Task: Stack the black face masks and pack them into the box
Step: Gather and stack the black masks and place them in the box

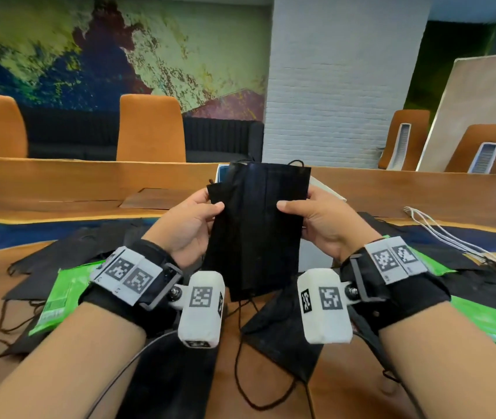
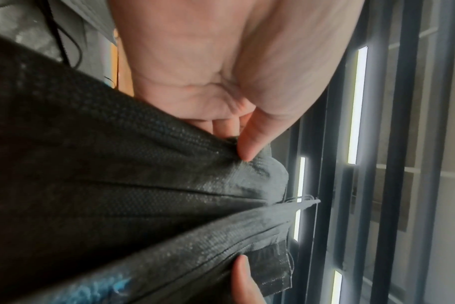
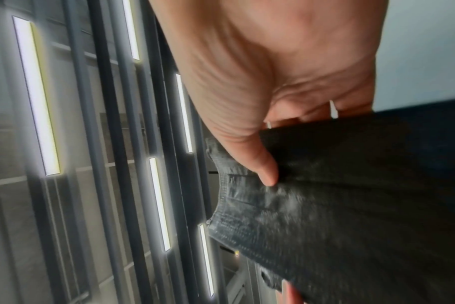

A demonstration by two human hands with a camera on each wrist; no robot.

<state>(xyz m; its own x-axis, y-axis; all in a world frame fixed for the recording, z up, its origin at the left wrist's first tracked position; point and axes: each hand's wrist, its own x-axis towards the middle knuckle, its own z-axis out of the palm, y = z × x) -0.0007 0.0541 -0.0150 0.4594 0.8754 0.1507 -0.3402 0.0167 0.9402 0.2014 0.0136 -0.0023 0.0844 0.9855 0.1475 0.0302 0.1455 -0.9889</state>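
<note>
A stack of black face masks (image 1: pixel 259 225) stands on end above the table, held between both hands. My left hand (image 1: pixel 192 222) pinches its left edge, thumb on the front; the left wrist view shows that thumb pressing the stack of masks (image 2: pixel 143 195). My right hand (image 1: pixel 316 225) pinches the right edge the same way, and its thumb lies on the masks (image 3: pixel 351 205) in the right wrist view. Behind the stack a white box (image 1: pixel 325 186) peeks out, mostly hidden. More loose black masks (image 1: pixel 283 331) lie on the table below and to both sides.
Green packets (image 1: pixel 59 297) lie under both wrists, another green packet (image 1: pixel 494 325) at the right. White ear-loop cords (image 1: pixel 452 237) trail at the right. The wooden table (image 1: pixel 59 182) stretches back to orange chairs (image 1: pixel 150 128). Papers sit at the far left edge.
</note>
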